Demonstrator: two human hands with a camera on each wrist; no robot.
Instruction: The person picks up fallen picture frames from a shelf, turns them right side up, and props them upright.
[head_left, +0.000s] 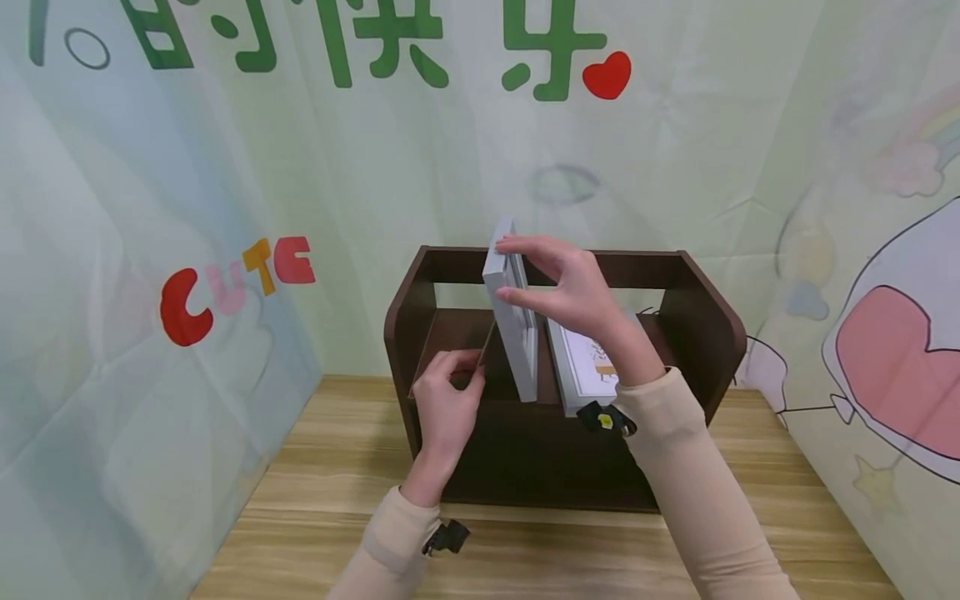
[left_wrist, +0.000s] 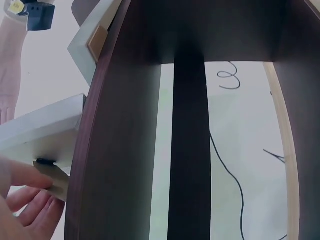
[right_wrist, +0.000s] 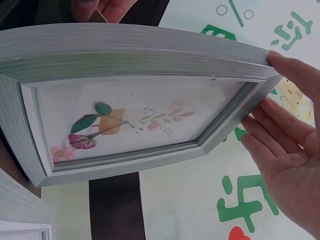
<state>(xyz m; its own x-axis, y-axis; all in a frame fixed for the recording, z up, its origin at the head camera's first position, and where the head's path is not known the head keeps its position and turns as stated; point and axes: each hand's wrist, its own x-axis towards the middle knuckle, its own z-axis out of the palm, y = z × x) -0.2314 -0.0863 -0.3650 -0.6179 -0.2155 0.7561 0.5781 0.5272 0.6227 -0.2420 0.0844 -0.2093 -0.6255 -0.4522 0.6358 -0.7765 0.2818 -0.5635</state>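
A pale grey picture frame stands upright on the dark brown shelf, edge towards me. My right hand grips its top edge between thumb and fingers. In the right wrist view, the frame shows a dried rose and printed leaves on white. My left hand is behind it, pinching the thin brown support flap that sticks out from the frame's back. A second grey frame with a small drawing leans back on the shelf, partly covered by my right arm.
The shelf has raised side panels and a back rail. It stands on a wood-grain table. A printed cloth backdrop hangs close behind and at both sides.
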